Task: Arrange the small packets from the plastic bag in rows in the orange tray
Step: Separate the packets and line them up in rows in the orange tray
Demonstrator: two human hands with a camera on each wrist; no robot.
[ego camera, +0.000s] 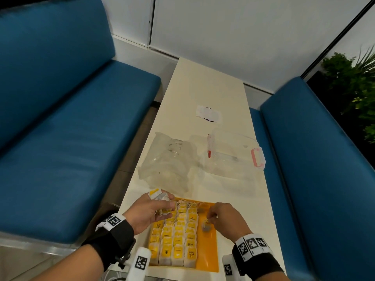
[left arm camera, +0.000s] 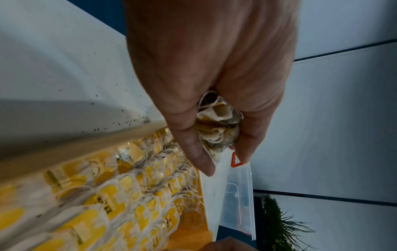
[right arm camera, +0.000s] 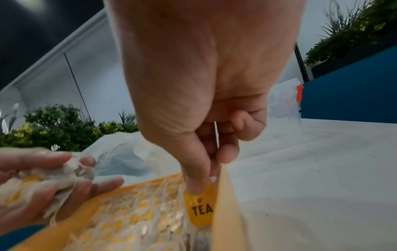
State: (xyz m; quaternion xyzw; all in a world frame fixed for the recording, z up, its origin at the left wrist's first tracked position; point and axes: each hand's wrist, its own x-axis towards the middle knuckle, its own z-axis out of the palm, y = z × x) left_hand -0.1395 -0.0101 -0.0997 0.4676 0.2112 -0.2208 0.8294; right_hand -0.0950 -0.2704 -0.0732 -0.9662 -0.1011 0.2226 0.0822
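Orange tray (ego camera: 210, 258) holds four filled rows of packets (ego camera: 174, 236); its right column is bare. Left hand (ego camera: 151, 212) grips a spare bunch (left arm camera: 217, 125) as supply. Right hand (ego camera: 224, 219) pinches one packet's yellow tag (right arm camera: 200, 208), lowering it into that column. Plastic bag (ego camera: 170, 161) lies beyond.

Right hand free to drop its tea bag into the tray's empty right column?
Probably yes: the right hand pinches a tea bag above that bare orange strip; nothing covers it.

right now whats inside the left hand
The left hand grips a crumpled bunch of tea bags with strings; how many is hidden by the fingers.
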